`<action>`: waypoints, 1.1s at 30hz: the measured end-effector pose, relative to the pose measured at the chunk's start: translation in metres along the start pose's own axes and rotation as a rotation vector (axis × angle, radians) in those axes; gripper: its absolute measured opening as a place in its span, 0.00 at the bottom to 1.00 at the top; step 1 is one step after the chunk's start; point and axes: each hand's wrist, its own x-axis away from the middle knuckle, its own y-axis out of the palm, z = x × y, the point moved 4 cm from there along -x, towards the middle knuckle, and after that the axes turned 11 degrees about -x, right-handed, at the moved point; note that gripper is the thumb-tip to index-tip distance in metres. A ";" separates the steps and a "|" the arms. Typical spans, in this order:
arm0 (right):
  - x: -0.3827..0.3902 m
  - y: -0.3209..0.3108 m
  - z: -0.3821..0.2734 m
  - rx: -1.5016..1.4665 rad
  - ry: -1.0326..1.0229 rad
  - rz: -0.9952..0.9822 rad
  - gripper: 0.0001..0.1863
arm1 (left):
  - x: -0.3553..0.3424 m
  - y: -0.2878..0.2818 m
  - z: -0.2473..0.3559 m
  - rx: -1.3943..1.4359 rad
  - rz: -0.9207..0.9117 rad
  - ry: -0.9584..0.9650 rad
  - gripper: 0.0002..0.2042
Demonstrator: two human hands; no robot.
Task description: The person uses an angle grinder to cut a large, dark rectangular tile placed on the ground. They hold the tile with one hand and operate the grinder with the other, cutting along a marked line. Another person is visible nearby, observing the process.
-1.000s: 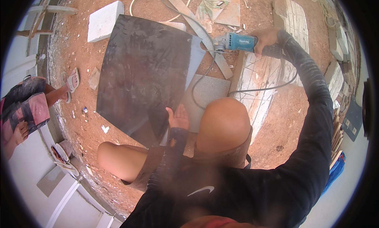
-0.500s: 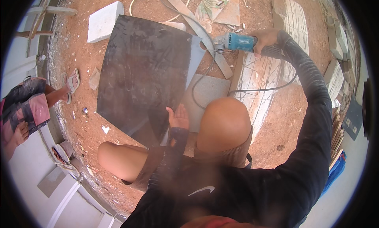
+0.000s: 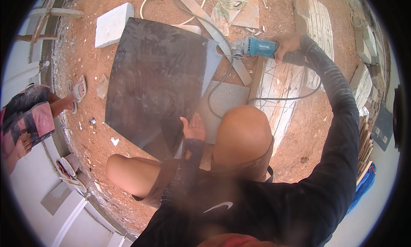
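Observation:
A large dark tile (image 3: 154,76) lies tilted in front of me, with a lighter grey piece (image 3: 208,59) showing under its right edge. My left hand (image 3: 192,126) rests palm up beside the tile's lower right, fingers apart, holding nothing. My right hand (image 3: 287,48) grips a teal angle grinder (image 3: 260,47) beyond the tile's upper right, its black cord (image 3: 287,98) looping down near my right knee. A grey square slab (image 3: 227,95) lies between the tile and a long whitish marked block (image 3: 278,88).
A white block (image 3: 113,24) lies at upper left, narrow strips (image 3: 190,2) and a crumpled cloth (image 3: 227,14) at the top. A person in pink and black shorts (image 3: 36,114) is at left, sandaled feet beside the dirt ground (image 3: 83,131). Stacked boards (image 3: 364,153) stand at right.
The tile's top edge sits very slightly lower. My right arm and the grinder have shifted marginally. My left hand stays in the same pose and place.

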 end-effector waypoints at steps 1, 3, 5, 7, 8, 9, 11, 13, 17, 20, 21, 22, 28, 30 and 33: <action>0.000 0.000 0.001 0.009 0.007 0.001 0.33 | 0.001 0.001 0.000 -0.004 -0.003 0.000 0.49; -0.001 -0.001 0.001 0.027 0.020 0.004 0.33 | 0.001 0.001 0.001 -0.009 -0.011 -0.001 0.49; 0.000 -0.001 0.000 0.023 0.014 -0.003 0.33 | -0.001 -0.003 0.001 -0.012 -0.022 -0.001 0.49; 0.001 -0.002 0.000 0.019 0.000 0.000 0.32 | 0.002 0.001 0.000 -0.008 -0.016 -0.008 0.49; 0.002 -0.002 0.000 0.017 -0.014 0.005 0.32 | 0.003 0.003 0.000 -0.006 -0.012 -0.011 0.49; 0.003 0.000 -0.003 0.016 -0.029 0.009 0.32 | 0.002 0.002 0.000 -0.006 -0.010 -0.008 0.49; 0.003 0.002 -0.009 -0.009 -0.012 0.008 0.32 | 0.001 0.000 0.002 -0.005 -0.005 -0.002 0.49; 0.003 0.003 -0.008 -0.019 -0.012 0.003 0.32 | 0.002 0.002 0.001 -0.015 -0.009 0.001 0.49; -0.005 0.000 -0.006 0.002 -0.033 -0.011 0.32 | -0.003 -0.004 -0.001 -0.011 -0.018 -0.010 0.49; -0.007 0.001 -0.007 0.044 -0.028 -0.004 0.33 | -0.002 -0.003 -0.001 -0.004 -0.013 -0.015 0.49; -0.006 0.001 -0.008 0.062 -0.028 0.002 0.33 | -0.002 -0.002 -0.001 -0.007 -0.007 -0.014 0.49; -0.007 0.001 -0.007 0.066 -0.042 -0.005 0.33 | -0.002 -0.001 -0.001 -0.011 -0.002 -0.013 0.49; -0.002 0.001 -0.002 0.045 -0.077 0.036 0.35 | -0.005 -0.006 0.001 -0.010 -0.014 -0.019 0.50; 0.006 0.007 0.001 -0.013 -0.085 0.081 0.35 | -0.003 -0.004 0.001 -0.018 -0.025 -0.029 0.50; 0.014 0.018 0.007 -0.158 -0.040 0.113 0.37 | 0.003 0.003 0.001 -0.038 -0.060 -0.039 0.52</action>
